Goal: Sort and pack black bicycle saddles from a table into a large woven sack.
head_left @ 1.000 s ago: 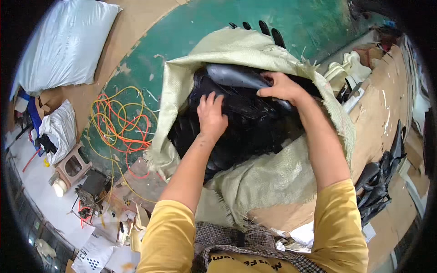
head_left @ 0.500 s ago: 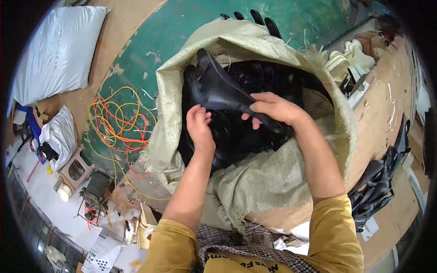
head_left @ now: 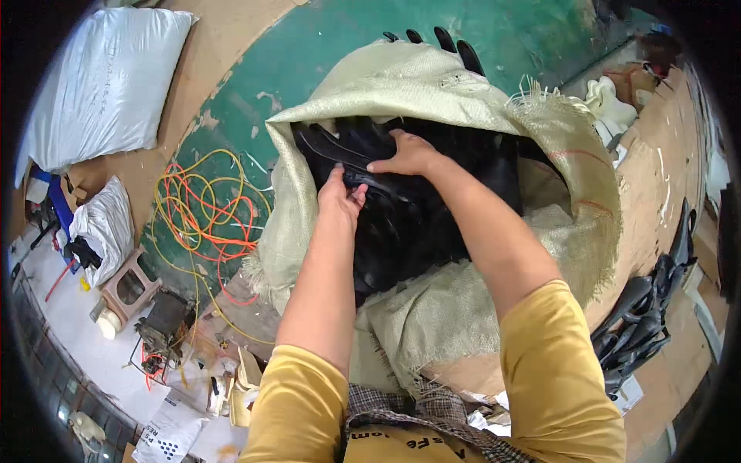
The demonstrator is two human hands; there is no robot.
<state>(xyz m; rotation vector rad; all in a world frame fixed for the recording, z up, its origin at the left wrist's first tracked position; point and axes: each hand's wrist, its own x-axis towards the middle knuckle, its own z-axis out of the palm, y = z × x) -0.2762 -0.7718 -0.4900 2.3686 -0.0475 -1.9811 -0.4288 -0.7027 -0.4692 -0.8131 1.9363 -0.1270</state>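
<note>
A large open woven sack point(head_left: 432, 100), pale yellow-green, stands in front of me, filled with several glossy black plastic parts point(head_left: 417, 224). Both my arms, in yellow sleeves, reach into its mouth. My left hand point(head_left: 341, 194) grips a long flat black plastic piece point(head_left: 332, 147) near the sack's left rim. My right hand point(head_left: 407, 154) rests on top of the same piece, fingers pressed on it. The lower part of the pile is hidden by the sack's wall.
Orange and yellow cables point(head_left: 204, 208) lie coiled on the green floor to the left. A white filled bag point(head_left: 100, 85) sits far left, a smaller one point(head_left: 104, 224) below it. More black parts point(head_left: 648, 309) are stacked at the right. A small stool point(head_left: 127, 287) stands lower left.
The black piece I had lifted half a second ago now lies lower at the sack's left rim. Both hands have shifted left and up onto it.
</note>
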